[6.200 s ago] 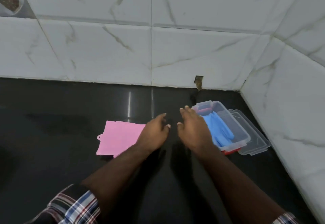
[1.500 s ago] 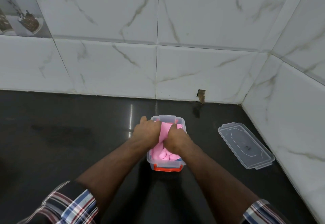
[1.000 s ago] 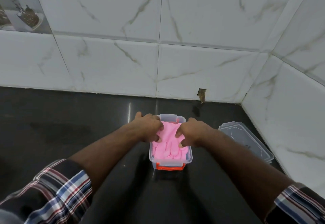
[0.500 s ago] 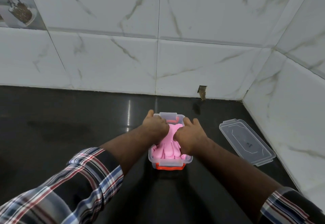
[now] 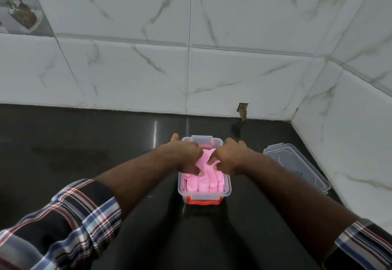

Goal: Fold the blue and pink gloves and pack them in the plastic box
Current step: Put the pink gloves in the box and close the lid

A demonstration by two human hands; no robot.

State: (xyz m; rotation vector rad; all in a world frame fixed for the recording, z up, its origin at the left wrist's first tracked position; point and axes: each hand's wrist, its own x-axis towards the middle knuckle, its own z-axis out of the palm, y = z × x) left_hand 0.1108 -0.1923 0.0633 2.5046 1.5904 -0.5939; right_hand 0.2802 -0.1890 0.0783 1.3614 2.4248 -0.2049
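Note:
A clear plastic box [image 5: 228, 187] with an orange latch [image 5: 204, 202] stands on the black counter. The pink glove [image 5: 203, 182] lies inside it, its fingers pointing toward me. My left hand [image 5: 182, 156] and my right hand [image 5: 231, 156] are both over the far half of the box. Their curled fingers dig into the pink glove and hold it down. My left thumb sticks out past the box's far left corner. No blue glove shows; the pink glove covers the inside of the box.
The box's clear lid [image 5: 297, 170] lies flat on the counter to the right, close to the tiled side wall [image 5: 350, 142]. The tiled back wall meets the counter just beyond the box. Dark counter [image 5: 74, 153] stretches to the left.
The pink glove went from the counter into the box. Over the last second my hands kept pushing it down, and it now sits lower and flatter.

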